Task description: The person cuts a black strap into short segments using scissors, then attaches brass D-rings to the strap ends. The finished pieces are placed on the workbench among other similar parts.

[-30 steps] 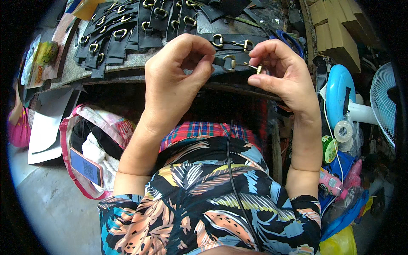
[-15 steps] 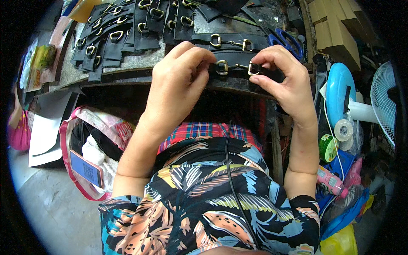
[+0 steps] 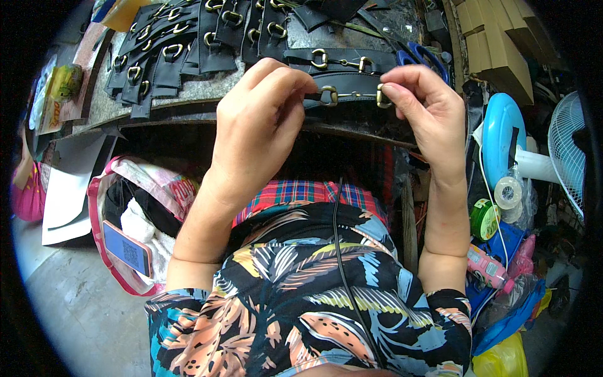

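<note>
Pink tote bag point(image 3: 135, 207) below left hand point(image 3: 264, 119): phone, cloth inside. Both hands pinch brass buckle strap point(image 3: 352, 94), right hand point(image 3: 424, 110) at its end. Beyond them, grey felt bench point(image 3: 201, 88) with more black straps point(image 3: 188, 44). Fan right.

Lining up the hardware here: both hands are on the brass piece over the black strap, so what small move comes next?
Probably press the brass piece down flat onto the black strap. The left hand pinches its ring end, the right hand its other end, and it already lies along the strap.
</note>
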`<state>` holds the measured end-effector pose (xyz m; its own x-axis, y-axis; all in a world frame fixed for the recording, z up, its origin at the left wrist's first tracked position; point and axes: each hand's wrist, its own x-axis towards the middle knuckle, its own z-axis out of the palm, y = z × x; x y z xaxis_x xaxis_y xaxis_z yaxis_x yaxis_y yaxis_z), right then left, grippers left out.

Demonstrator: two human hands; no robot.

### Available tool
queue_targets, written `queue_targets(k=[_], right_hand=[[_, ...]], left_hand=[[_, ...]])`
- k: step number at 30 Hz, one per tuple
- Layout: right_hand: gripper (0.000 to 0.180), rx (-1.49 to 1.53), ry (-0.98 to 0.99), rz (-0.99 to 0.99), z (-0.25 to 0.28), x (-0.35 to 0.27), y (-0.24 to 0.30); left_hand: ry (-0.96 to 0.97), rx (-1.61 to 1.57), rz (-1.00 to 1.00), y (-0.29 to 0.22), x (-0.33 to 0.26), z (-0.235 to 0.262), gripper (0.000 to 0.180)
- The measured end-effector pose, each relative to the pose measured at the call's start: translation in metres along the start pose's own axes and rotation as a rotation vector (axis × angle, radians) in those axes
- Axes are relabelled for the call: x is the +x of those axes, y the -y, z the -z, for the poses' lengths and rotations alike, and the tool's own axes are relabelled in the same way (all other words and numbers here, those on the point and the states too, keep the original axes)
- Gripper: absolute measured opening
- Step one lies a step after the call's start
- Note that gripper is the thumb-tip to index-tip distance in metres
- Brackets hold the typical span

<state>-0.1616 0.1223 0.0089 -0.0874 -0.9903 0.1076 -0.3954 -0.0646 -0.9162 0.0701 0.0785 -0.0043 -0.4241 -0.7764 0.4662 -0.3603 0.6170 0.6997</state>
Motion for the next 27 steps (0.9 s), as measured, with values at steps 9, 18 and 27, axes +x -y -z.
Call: queue_targets(k=[9,18,27], right_hand=[[0.017,0.037,0.077,0.009,0.004,0.007,-0.001],[0.026,0.287,0.084,0.079,0.0,0.005,-0.001],[0.016,0.184,0.063,-0.032,0.003,0.005,-0.004]], left_hand=[[-0.074,0.556,-0.195,-0.009,0.011,-0.007,0.028],[-0.042,-0.167,-0.177,0.001,0.03,-0.048,0.025],[0.112,-0.276,-0.087,0.012,0.033,-0.043,0.007]])
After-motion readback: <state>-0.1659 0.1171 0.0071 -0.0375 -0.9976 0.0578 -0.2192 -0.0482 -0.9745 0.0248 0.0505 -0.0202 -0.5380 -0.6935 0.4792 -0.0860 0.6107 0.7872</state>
